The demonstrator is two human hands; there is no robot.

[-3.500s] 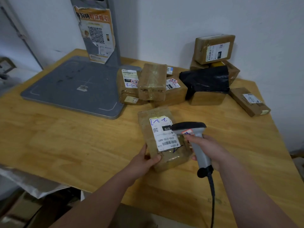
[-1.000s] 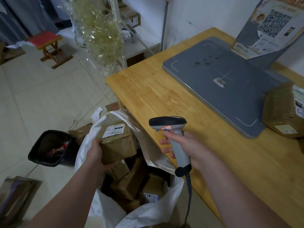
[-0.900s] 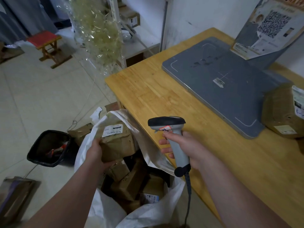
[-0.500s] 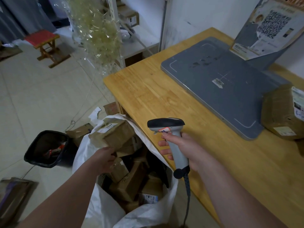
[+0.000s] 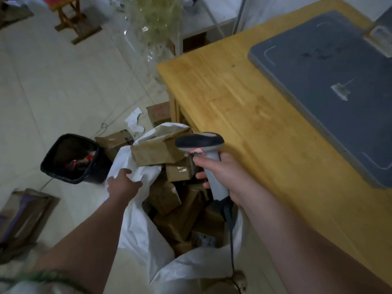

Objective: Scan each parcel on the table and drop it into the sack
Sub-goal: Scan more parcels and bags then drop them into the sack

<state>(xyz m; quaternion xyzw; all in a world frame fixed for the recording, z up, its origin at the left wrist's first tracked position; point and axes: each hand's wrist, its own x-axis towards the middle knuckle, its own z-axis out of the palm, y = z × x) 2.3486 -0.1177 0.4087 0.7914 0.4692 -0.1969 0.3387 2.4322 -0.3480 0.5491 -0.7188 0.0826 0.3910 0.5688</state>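
A white sack stands open on the floor against the wooden table, filled with several brown parcels. One brown parcel lies tilted on top at the sack's far rim. My left hand holds nothing and touches the sack's left rim just below that parcel, fingers loosely curled. My right hand grips the handle of a grey and black barcode scanner above the sack; its cable hangs down. No table parcels are in view.
A grey scale pad covers the table's right part. A black bin stands left of the sack, with cardboard boxes beside it. A flattened carton lies at the lower left. A wooden stool and crumpled clear wrap are further back.
My left hand carried the scanned parcel from the table to the sack and let it go. The parcel now lies on the pile, and the hand has drawn back to the rim.
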